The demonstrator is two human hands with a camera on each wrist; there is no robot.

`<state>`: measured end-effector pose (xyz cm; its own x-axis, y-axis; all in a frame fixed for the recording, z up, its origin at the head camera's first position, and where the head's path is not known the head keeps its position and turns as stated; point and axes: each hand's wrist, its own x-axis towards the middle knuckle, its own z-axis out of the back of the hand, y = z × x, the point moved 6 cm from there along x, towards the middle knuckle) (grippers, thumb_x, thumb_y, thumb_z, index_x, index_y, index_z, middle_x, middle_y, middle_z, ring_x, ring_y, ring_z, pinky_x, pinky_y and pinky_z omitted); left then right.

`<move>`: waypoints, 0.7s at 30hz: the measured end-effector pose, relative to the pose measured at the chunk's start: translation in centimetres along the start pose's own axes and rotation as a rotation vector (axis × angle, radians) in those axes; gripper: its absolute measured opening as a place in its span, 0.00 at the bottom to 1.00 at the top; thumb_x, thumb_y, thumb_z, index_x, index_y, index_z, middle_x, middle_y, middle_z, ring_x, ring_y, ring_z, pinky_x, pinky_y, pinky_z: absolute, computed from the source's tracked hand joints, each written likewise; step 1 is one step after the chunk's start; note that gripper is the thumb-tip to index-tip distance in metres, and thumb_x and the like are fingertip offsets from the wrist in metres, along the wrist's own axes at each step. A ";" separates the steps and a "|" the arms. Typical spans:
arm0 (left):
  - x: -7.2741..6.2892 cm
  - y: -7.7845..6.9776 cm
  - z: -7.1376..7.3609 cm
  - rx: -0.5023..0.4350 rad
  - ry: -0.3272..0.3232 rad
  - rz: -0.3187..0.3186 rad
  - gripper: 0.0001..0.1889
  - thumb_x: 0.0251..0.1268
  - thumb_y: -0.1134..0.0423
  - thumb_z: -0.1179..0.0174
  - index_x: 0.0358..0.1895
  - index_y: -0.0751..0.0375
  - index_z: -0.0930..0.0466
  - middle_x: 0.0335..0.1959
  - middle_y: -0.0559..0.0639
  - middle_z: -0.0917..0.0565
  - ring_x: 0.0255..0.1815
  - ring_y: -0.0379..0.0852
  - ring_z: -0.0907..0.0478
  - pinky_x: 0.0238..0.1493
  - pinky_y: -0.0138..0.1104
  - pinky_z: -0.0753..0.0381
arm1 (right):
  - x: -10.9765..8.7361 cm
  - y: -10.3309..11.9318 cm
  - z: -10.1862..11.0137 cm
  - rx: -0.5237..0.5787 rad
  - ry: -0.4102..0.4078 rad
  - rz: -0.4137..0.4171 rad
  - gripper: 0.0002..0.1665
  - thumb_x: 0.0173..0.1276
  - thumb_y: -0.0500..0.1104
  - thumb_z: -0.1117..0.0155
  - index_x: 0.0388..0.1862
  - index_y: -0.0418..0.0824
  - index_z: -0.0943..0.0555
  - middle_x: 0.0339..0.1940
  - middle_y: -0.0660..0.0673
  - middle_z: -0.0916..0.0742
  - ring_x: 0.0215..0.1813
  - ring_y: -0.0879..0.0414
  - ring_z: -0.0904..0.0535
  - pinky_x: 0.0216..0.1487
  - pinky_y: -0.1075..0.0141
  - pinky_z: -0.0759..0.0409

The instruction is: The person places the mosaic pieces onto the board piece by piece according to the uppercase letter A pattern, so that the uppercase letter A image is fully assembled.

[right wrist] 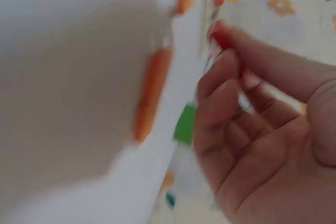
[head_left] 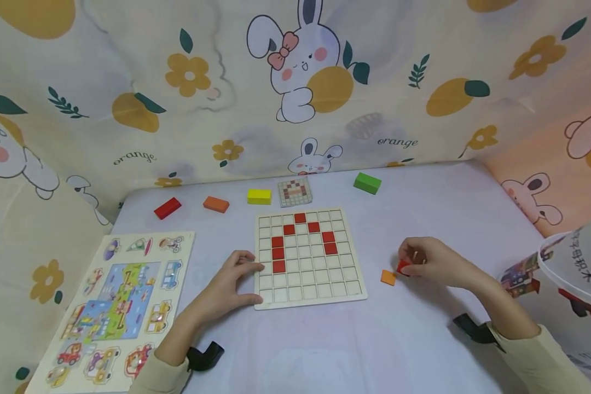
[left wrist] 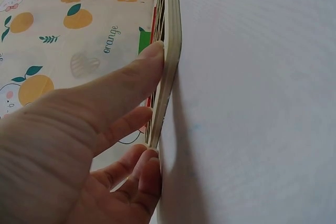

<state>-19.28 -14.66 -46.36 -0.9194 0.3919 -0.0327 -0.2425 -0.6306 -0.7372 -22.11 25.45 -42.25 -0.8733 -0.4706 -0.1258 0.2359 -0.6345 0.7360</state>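
Observation:
A square cream grid board (head_left: 320, 279) lies mid-table, with several red squares in its cells forming an arch-like outline. My left hand (head_left: 229, 284) touches the board's left edge, thumb near the front corner and index finger farther up. In the left wrist view, the thumb (left wrist: 142, 69) lies straight along the board's side (left wrist: 170, 40). To the right of the board, my right hand (head_left: 433, 262) pinches a small red tile (head_left: 403, 266) between thumb and fingertips. That red tile (right wrist: 220, 36) is blurred in the right wrist view. Just left of these fingers an orange tile (head_left: 388, 277) lies on the table.
Behind the board stand red (head_left: 167, 208), orange (head_left: 216, 204), yellow (head_left: 259, 197) and green blocks (head_left: 367, 183), plus a small pattern card (head_left: 295, 192). A picture puzzle board (head_left: 184, 251) lies left. A white bucket (head_left: 561, 323) stands right. Patterned cloth hangs behind.

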 end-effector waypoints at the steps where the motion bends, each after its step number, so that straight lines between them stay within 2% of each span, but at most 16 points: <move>1: 0.0 0.0 0.0 -0.001 -0.001 0.002 0.34 0.47 0.60 0.21 0.62 0.55 0.21 0.65 0.51 0.34 0.63 0.49 0.35 0.68 0.48 0.32 | 0.8 0.5 -0.3 0.030 0.022 0.009 0.12 0.60 0.32 0.28 0.37 0.38 0.23 0.29 0.47 0.20 0.28 0.56 0.25 0.26 0.67 0.24; 5: 0.0 0.0 0.0 -0.009 -0.008 0.000 0.34 0.47 0.60 0.21 0.62 0.55 0.21 0.65 0.51 0.34 0.63 0.49 0.35 0.68 0.49 0.32 | 4.3 2.4 -2.5 0.102 0.085 0.030 0.10 0.63 0.33 0.29 0.39 0.39 0.23 0.31 0.45 0.20 0.29 0.52 0.24 0.26 0.66 0.23; 11: 0.0 -0.1 -0.1 -0.009 -0.006 -0.009 0.33 0.48 0.59 0.21 0.62 0.55 0.21 0.64 0.51 0.34 0.62 0.48 0.35 0.67 0.48 0.31 | 8.3 5.1 -5.6 0.068 0.140 0.121 0.09 0.63 0.30 0.31 0.38 0.39 0.22 0.34 0.47 0.20 0.35 0.52 0.25 0.36 0.65 0.23; 16: 0.0 -0.2 0.0 -0.005 -0.009 -0.012 0.34 0.48 0.60 0.21 0.62 0.55 0.21 0.64 0.51 0.34 0.62 0.48 0.35 0.67 0.48 0.31 | 9.6 6.5 -6.7 0.017 0.136 0.176 0.10 0.62 0.28 0.31 0.36 0.39 0.21 0.32 0.49 0.20 0.36 0.53 0.26 0.37 0.65 0.25; 21: 0.0 -0.2 0.0 0.001 -0.006 -0.013 0.34 0.48 0.60 0.21 0.62 0.55 0.21 0.65 0.51 0.34 0.62 0.49 0.35 0.67 0.48 0.31 | 9.9 7.1 -7.3 -0.032 0.134 0.177 0.11 0.60 0.27 0.30 0.34 0.40 0.19 0.28 0.51 0.21 0.34 0.55 0.27 0.35 0.66 0.26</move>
<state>-19.27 -14.59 -46.21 -0.9180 0.3962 -0.0191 -0.2549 -0.6262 -0.7368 -26.01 11.86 -43.13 -0.7530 -0.6525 -0.0853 0.3959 -0.5528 0.7333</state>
